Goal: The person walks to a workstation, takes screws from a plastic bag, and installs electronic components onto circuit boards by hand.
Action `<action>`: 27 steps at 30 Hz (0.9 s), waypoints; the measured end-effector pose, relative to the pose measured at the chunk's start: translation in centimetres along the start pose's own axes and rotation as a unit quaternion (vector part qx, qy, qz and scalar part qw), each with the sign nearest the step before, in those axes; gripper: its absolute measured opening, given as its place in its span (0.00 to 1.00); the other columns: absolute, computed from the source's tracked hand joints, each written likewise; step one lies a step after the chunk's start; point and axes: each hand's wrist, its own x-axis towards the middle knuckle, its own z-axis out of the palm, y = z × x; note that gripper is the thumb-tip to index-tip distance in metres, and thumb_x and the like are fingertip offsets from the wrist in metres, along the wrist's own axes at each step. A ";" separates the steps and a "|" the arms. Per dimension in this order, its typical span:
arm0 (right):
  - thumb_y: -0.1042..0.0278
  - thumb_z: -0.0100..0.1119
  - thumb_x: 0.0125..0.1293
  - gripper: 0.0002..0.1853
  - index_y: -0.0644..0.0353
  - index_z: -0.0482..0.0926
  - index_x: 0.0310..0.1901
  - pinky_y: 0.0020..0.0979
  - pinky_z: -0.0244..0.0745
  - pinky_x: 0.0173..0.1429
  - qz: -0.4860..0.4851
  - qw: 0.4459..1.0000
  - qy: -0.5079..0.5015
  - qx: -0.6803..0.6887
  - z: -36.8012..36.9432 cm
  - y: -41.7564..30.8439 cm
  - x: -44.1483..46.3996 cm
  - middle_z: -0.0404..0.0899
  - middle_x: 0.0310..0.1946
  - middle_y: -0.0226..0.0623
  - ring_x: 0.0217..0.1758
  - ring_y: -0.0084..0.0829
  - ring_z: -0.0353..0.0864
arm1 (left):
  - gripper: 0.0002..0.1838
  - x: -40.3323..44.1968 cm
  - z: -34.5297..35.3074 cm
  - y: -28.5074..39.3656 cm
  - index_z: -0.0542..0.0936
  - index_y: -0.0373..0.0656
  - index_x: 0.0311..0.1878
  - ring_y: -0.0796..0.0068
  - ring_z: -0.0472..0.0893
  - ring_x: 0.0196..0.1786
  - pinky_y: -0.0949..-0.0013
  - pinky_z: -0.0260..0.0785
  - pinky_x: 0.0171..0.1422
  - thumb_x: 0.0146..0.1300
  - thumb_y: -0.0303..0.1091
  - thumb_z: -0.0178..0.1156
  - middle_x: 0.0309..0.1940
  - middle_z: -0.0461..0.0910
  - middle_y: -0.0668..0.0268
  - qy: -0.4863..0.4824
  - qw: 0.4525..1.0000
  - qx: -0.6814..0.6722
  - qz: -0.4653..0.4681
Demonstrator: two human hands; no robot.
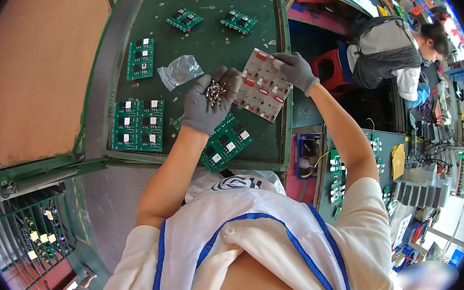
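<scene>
My left hand (210,104), in a grey glove, is turned palm up and cupped around a heap of small metallic cylinders (216,92); their exact kind is too small to tell. My right hand (296,72), also gloved, has its fingers closed at the upper right edge of a greyish circuit board (262,87) with red parts on it. That board's left edge lies close to my left fingertips. Below my left hand, partly hidden by it, is a green circuit board (226,142). A crumpled clear plastic bag (180,72) rests beside my left thumb.
More green boards lie on the green table (217,36): a large one (138,125) at left, a smaller one (140,59) above it, and two at the back. To the right, a co-worker (384,51) sits near a red stool (328,68). A blue bin (308,155) stands right of the table.
</scene>
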 end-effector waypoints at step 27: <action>0.59 0.56 0.66 0.17 0.63 0.81 0.49 0.29 0.71 0.53 0.071 0.957 -0.017 0.279 -2.2 -0.5 -0.4 0.82 0.42 0.35 0.45 0.27 0.79 | 0.19 5.9 -2.5 0.2 0.77 0.31 0.49 0.49 0.79 0.50 0.53 0.76 0.55 0.73 0.37 0.41 0.42 0.81 0.50 0.047 0.994 0.077 -0.063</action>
